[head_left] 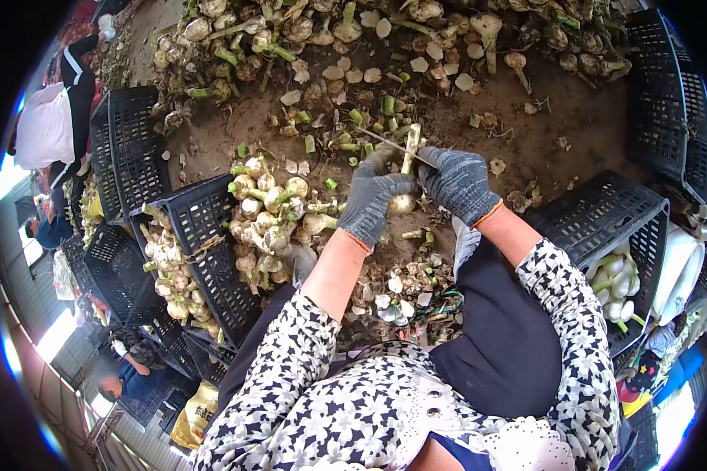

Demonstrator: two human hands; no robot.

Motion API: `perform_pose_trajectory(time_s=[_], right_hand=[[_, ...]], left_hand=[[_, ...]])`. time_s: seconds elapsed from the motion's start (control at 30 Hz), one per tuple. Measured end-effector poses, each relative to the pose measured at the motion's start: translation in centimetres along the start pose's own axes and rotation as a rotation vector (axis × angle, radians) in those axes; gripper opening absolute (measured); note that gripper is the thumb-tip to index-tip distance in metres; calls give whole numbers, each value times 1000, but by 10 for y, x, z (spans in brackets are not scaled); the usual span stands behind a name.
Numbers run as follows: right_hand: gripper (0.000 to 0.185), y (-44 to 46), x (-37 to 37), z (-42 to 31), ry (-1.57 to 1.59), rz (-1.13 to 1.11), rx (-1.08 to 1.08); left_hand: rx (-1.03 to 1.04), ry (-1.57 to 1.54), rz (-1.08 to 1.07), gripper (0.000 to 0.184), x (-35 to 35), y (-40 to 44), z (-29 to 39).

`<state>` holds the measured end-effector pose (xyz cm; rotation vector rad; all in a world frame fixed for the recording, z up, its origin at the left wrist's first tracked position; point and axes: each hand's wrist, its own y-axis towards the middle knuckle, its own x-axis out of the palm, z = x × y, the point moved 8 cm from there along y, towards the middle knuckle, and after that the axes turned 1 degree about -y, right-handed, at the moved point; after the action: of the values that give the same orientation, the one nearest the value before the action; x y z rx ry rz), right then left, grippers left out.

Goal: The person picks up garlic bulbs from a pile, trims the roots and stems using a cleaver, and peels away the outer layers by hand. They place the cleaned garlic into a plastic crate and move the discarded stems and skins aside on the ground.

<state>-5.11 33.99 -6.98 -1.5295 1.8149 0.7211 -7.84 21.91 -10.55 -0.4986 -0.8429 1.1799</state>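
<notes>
My left hand (375, 195), in a grey knit glove, is closed around a garlic plant. The bulb (401, 204) hangs below my thumb, and the pale stem (412, 145) stands up between my hands. My right hand (457, 185), gloved the same way, is closed on a knife; its handle is hidden in my fist. The thin knife blade (397, 146) points up and left and crosses at the stem. Cut green stem pieces (389, 106) and sliced root discs (355, 75) lie on the ground just beyond my hands.
Untrimmed garlic (298, 30) is heaped along the far side. More garlic bulbs (267, 208) lie left, beside a tipped black crate (212, 243). A black crate (605, 212) at right holds trimmed garlic (617, 284). Other people (137, 377) are at the left.
</notes>
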Motion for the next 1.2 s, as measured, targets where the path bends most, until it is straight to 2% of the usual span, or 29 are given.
perform_pose_trajectory(time_s=[0.1, 0.2, 0.23, 0.3, 0.33, 0.4, 0.43, 0.47, 0.5, 0.53, 0.57, 0.6, 0.63, 0.67, 0.73, 0.77, 0.8, 0.87, 0.9, 0.93, 0.97, 1.0, 1.03, 1.07, 1.1, 1.13, 1.2], right_hand=[[12, -1, 2, -3, -11, -49, -26], [12, 2, -11, -4, -15, 27, -5], [13, 2, -12, -4, -42, -45, 45], [22, 1, 3, 8, -88, -273, 215], [22, 1, 8, 16, -87, -275, 205], [31, -17, 37, 70, -161, -578, 490], [31, -12, 39, 76, -162, -568, 474], [34, -15, 37, 84, -142, -494, 551], [37, -24, 32, 91, -124, -426, 642], [37, -24, 28, 93, -133, -428, 646], [38, -19, 22, 99, -145, -435, 680], [39, -14, 15, 104, -159, -441, 715], [38, -9, 6, 108, -188, -427, 734], [38, -3, 3, 115, -203, -420, 741], [37, 28, 1, 110, -268, -364, 443], [37, 45, 2, 106, -276, -362, 398], [37, 58, 7, 108, -292, -359, 402], [39, 90, 6, 97, -556, -148, 173], [39, 105, 8, 103, -573, -156, 178], [39, 114, 9, 128, -516, -247, 455], [40, 114, 9, 151, -452, -333, 730], [40, 122, 9, 155, -468, -342, 732], [42, 121, 15, 163, -207, -321, 843], [43, 117, 22, 164, 63, -293, 950], [43, 127, 25, 153, -49, -234, 840], [43, 127, 37, 150, -51, -240, 848], [42, 133, 56, 135, -289, -252, 648]], left_hand=[[-6, 514, -119, 25, -2, 3, 1], [71, 548, -93, 23, -7, 5, 10], [75, 547, -93, 23, -6, 5, 12], [474, 970, -147, 22, 12, -12, 38], [675, 1179, -167, 23, 23, -27, 48], [737, 1495, -117, 17, 24, -46, 62], [756, 1601, -47, 15, 5, -52, 73], [1226, 1974, -5, 23, -14, -71, 75], [843, 1949, -99, 31, -40, -65, 88], [280, 2555, -180, 36, -78, -59, 80], [-214, 2126, 109, 49, -123, -62, 99], [-36, 2326, 31, 67, -146, -68, 102], [-85, 2477, 141, 70, -154, -72, 111], [118, 2426, 139, 62, -145, -68, 117], [179, 1894, 129, 52, -128, -41, 122], [448, 1729, 147, 46, -116, -19, 125], [455, 1625, 159, 45, -95, 2, 131], [488, 1667, 380, 56, -106, 62, 127], [473, 1675, 502, 61, -111, 86, 128], [472, 1661, 491, 61, -113, 110, 125], [296, 1487, 581, 66, -130, 131, 121], [116, 1307, 661, 70, -150, 145, 108], [221, 1242, 566, 72, -120, 135, 110], [202, 1243, 559, 72, -122, 150, 88], [423, 1461, 630, 74, -117, 165, 75], [664, 1666, 692, 76, -100, 170, 67], [237, 1415, 198, 78, -68, 167, 41]])
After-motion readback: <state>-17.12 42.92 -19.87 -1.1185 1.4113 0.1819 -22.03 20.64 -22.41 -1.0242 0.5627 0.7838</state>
